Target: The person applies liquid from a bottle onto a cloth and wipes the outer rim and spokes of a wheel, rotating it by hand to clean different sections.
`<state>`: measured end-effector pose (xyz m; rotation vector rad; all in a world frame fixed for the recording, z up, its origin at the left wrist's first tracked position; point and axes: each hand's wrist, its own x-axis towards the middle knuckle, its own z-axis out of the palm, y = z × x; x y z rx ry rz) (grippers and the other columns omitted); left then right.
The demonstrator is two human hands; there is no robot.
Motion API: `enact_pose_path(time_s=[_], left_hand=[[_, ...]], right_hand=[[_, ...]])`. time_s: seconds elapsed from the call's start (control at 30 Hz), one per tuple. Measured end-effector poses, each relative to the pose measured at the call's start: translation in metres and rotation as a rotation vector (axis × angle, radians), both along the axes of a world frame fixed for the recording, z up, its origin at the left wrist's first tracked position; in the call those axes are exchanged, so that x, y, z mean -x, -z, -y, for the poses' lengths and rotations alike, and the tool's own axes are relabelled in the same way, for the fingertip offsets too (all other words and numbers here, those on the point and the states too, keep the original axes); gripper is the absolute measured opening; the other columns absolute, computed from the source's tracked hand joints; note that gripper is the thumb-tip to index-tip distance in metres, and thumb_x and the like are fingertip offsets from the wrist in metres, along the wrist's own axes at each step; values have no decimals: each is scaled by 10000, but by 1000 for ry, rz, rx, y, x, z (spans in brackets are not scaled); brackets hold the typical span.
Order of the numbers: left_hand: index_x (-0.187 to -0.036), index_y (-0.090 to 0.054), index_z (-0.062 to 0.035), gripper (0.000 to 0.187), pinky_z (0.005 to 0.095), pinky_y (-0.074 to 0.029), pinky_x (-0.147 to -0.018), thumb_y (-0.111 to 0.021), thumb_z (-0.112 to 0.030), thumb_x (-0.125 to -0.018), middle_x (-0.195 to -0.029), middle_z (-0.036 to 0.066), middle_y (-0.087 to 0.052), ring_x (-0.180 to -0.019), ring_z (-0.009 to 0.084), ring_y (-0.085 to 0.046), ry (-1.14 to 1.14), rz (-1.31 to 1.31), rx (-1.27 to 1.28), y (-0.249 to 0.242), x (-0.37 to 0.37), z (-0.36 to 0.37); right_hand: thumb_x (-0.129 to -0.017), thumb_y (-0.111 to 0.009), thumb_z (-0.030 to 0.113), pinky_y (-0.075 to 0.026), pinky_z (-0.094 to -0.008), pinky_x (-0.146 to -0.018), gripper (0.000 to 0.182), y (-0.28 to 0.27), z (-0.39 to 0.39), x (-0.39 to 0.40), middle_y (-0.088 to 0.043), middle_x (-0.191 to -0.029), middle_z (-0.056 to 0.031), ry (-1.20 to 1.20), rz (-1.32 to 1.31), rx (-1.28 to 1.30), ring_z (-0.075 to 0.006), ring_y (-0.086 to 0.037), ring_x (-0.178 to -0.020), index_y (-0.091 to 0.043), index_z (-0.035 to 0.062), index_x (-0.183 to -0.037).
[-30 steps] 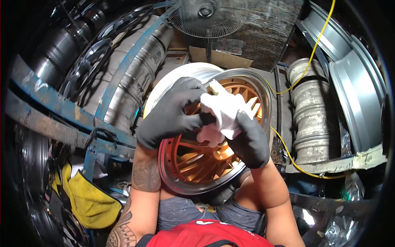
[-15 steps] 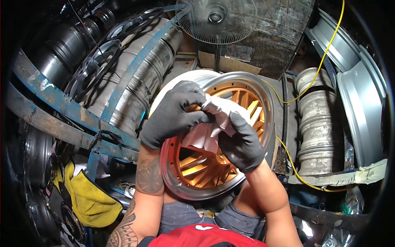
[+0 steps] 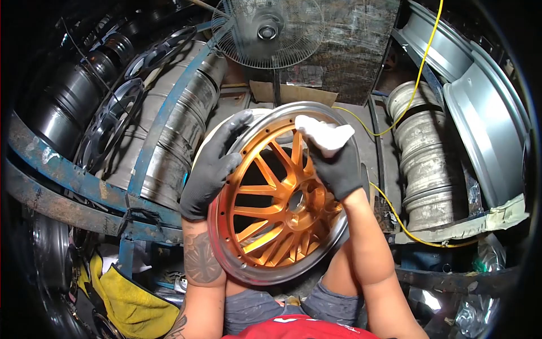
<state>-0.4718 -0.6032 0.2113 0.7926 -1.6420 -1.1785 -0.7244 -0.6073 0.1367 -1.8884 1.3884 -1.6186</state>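
A wheel rim (image 3: 262, 208) with copper-orange spokes and a silver outer lip stands tilted above my knees, its face toward me. My left hand (image 3: 210, 169), in a dark grey glove, grips the rim's left edge, thumb toward the face and fingers along the lip. In my gloved right hand (image 3: 337, 172) is a bunched white cloth (image 3: 326, 134), held at the upper right of the rim's inner edge. The palm and part of the fingers are hidden behind the cloth. A second, pale rim (image 3: 217, 133) shows partly behind the orange one.
Blue metal racks (image 3: 73, 172) with stacked silver barrels (image 3: 175, 127) run along the left. A fan (image 3: 267, 32) stands ahead. On the right are stacked worn barrels (image 3: 423, 164), large silver rims (image 3: 480, 124) and a yellow hose (image 3: 420, 73). A yellow towel (image 3: 132, 299) hangs lower left.
My hands have moved apart. The left went from the cloth to the rim's left edge; the right carried the cloth, now bunched, to the upper right. The orange face is uncovered.
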Motion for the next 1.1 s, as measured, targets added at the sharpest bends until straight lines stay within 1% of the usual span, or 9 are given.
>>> enact_pose_path(time_s=[0.03,0.17,0.27,0.6,0.73,0.87,1.0,1.07,1.1], left_hand=[[-1468,-463,45,673,350,-331,-1194,-481,-17,-799,-1415,176,-552,-1379,243,-497,-6,35,7,1,-3,2],[-1438,-492,55,623,335,-378,-1163,-447,47,-817,-1404,175,-565,-1335,234,-541,-20,-25,-83,-3,2,2],[-1460,-489,47,627,335,-380,-1154,-471,16,-833,-1423,181,-562,-1329,228,-541,-49,40,-64,4,0,6],[-1520,-330,77,679,349,-357,-1176,-585,-108,-919,-1438,202,-506,-1364,237,-489,68,-288,-194,20,-14,2],[-1527,-327,61,638,348,-376,-1157,-547,-78,-944,-1425,187,-511,-1350,235,-497,89,-271,-198,19,-15,0],[-1512,-336,67,611,365,-371,-1155,-536,-63,-949,-1447,192,-494,-1364,252,-482,71,-284,-212,22,-13,3],[-1501,-348,80,609,367,-359,-1167,-544,-73,-946,-1449,200,-496,-1366,254,-487,79,-316,-247,22,-16,6],[-1494,-356,84,605,369,-352,-1174,-550,-75,-944,-1454,201,-496,-1375,253,-485,93,-305,-232,23,-18,9],[-1486,-368,86,600,364,-356,-1177,-557,-51,-933,-1443,199,-514,-1386,253,-483,76,-324,-273,20,-18,10]], right_hand=[[-837,-739,152,-540,-436,-895,358,5,1,-4,-705,-1091,-222,19,-128,-1,-419,-672,-1016,-700,25,-1169],[-809,-709,178,-518,-494,-829,258,2,24,-16,-667,-1026,-215,162,-468,-169,-421,-646,-968,-704,55,-1036],[-844,-708,216,-522,-458,-882,298,8,46,-26,-679,-1094,-215,107,-320,-45,-401,-652,-1031,-723,46,-1089],[-913,-720,417,-513,-443,-577,391,-6,18,-65,-664,-678,-184,-40,-290,116,-363,-673,-616,-746,58,-760],[-942,-702,370,-499,-393,-516,346,-4,48,-35,-655,-589,-132,0,-117,-204,-288,-669,-541,-760,57,-807],[-732,-787,200,-544,-453,-659,213,16,10,-60,-701,-871,-141,-107,-587,161,-351,-696,-762,-780,117,-928],[-793,-706,41,-561,-384,-678,274,-8,27,-50,-707,-825,-125,-180,-410,142,-317,-688,-718,-762,73,-1059],[-847,-685,72,-568,-388,-695,231,3,45,-29,-722,-847,-133,-38,-345,-441,-324,-706,-756,-770,87,-1061],[-876,-665,92,-566,-397,-697,230,8,36,-40,-739,-905,-138,42,-662,-91,-331,-710,-772,-768,111,-1082]])
